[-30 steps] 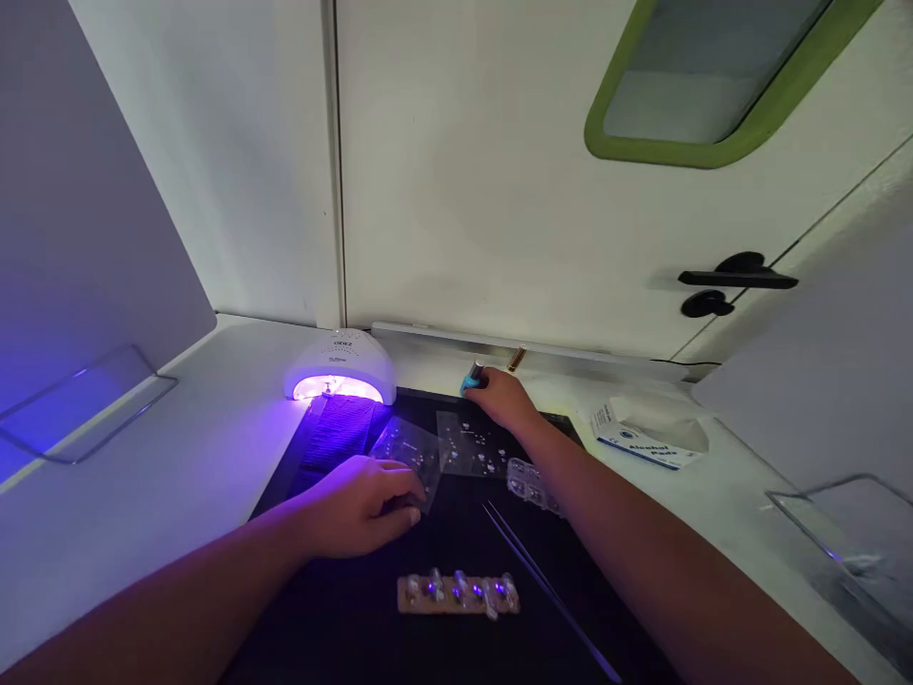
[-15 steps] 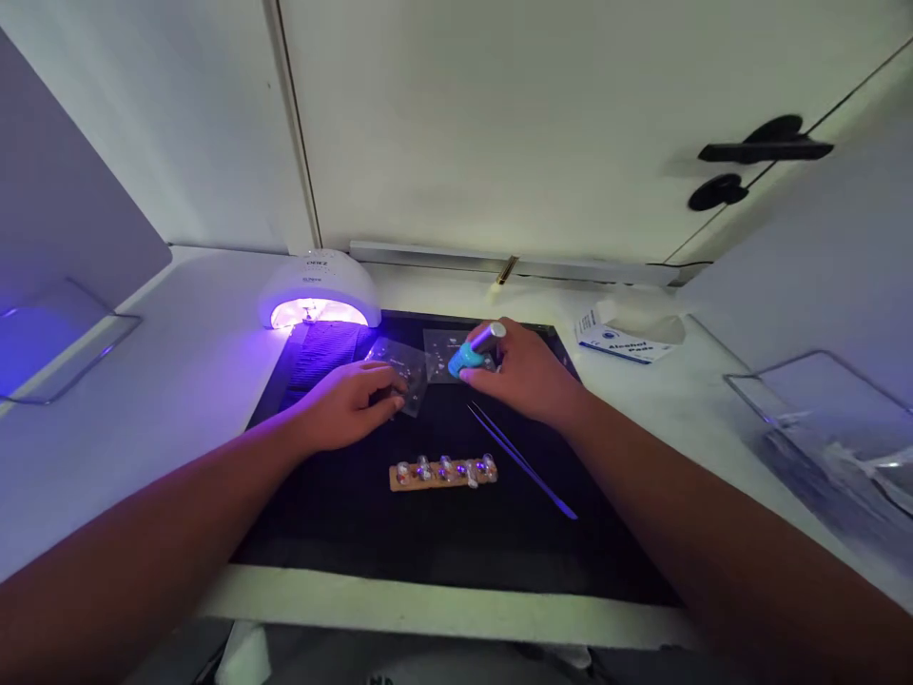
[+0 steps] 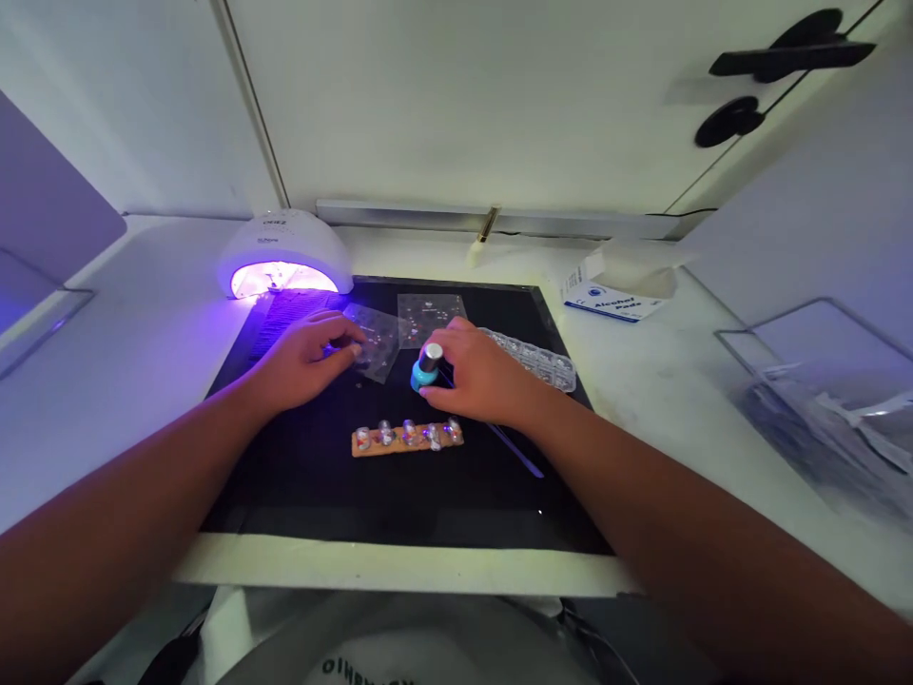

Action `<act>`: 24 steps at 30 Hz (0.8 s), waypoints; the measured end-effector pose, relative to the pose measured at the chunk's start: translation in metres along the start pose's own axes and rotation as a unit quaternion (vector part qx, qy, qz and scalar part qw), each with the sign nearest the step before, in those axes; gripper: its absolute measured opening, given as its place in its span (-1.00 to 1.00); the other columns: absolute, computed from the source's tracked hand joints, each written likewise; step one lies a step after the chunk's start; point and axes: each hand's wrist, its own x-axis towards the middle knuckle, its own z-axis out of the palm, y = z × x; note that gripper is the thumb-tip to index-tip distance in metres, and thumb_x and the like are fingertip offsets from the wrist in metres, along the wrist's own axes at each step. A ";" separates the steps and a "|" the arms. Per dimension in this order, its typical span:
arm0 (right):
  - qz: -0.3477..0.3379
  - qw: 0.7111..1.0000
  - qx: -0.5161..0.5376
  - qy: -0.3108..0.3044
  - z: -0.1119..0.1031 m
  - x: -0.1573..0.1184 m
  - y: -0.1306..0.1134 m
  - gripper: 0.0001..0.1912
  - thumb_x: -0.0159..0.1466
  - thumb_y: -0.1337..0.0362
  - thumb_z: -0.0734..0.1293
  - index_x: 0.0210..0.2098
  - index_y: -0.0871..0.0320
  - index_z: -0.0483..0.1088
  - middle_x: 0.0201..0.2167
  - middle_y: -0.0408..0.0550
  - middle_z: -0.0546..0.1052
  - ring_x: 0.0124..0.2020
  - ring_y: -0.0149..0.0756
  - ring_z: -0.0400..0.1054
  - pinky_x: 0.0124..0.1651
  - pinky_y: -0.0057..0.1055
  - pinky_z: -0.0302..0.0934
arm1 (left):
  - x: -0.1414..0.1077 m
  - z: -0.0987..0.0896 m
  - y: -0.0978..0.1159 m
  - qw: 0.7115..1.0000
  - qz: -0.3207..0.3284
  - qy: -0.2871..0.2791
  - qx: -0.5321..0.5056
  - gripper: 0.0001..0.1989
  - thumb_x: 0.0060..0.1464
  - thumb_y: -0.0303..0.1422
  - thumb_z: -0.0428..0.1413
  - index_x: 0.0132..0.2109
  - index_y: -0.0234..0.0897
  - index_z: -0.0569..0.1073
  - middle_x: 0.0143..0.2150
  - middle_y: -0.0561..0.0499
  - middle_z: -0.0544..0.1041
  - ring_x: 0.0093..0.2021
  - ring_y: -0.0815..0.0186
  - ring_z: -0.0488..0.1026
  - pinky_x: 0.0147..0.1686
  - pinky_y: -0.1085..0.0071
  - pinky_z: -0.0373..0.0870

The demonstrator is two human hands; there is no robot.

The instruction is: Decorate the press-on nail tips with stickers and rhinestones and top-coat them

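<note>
My right hand (image 3: 481, 373) is closed around a small turquoise bottle (image 3: 420, 379) with a silver cap, which looks like nail polish. It stands upright, low over the black mat (image 3: 428, 504). My left hand (image 3: 308, 357) rests at a clear sticker sheet (image 3: 378, 344), fingers loosely curved, with a gap between thumb and index finger. Another clear sheet (image 3: 428, 312) lies behind the bottle. In front of both hands is a tan strip (image 3: 406, 445) carrying several shiny decorated nail tips. Blue tweezers (image 3: 524, 457) lie partly beneath my right hand.
At the back left a white nail lamp (image 3: 285, 238) glows purple. Behind my right wrist lies a clear plastic case (image 3: 538, 360). An alcohol pads box (image 3: 613, 297) stands at the back right, and a gold-handled brush (image 3: 487, 228) lies near the wall.
My right hand has brought the bottle nearer and turned it from tilted to upright, now covering part of the tweezers. The clear case has come into sight. The camera view has shifted.
</note>
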 end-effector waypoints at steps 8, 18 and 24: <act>-0.033 0.999 -0.008 -0.001 -0.011 -0.004 -0.002 -0.77 0.16 0.20 0.40 -0.24 0.20 0.43 -0.33 0.02 0.45 -0.21 -0.12 0.21 -0.14 -0.23 0.12 | 0.001 -0.009 0.009 0.999 -0.016 0.028 -0.002 -0.82 0.16 -0.31 0.07 -0.17 -0.29 0.50 -0.34 0.05 0.46 -0.33 0.33 0.39 -0.27 0.37 0.34; -0.015 0.985 0.119 0.122 -0.003 -0.011 0.001 -0.61 0.16 0.26 0.42 -0.03 0.11 0.33 -0.27 -0.08 0.43 -0.19 -0.18 0.31 -0.13 -0.26 0.21 | 0.004 -0.014 0.007 0.997 -0.007 0.072 -0.020 -0.82 0.13 -0.33 0.06 -0.18 -0.30 0.48 -0.36 0.04 0.45 -0.31 0.33 0.39 -0.25 0.36 0.37; -0.011 0.981 0.130 0.142 0.001 -0.006 -0.004 -0.78 0.19 0.26 0.40 -0.18 0.12 0.37 -0.34 -0.11 0.41 -0.25 -0.22 0.32 -0.17 -0.30 0.19 | 0.004 -0.014 0.006 0.999 0.005 0.035 -0.015 -0.82 0.13 -0.33 0.06 -0.16 -0.30 0.48 -0.32 0.02 0.46 -0.28 0.31 0.40 -0.21 0.34 0.36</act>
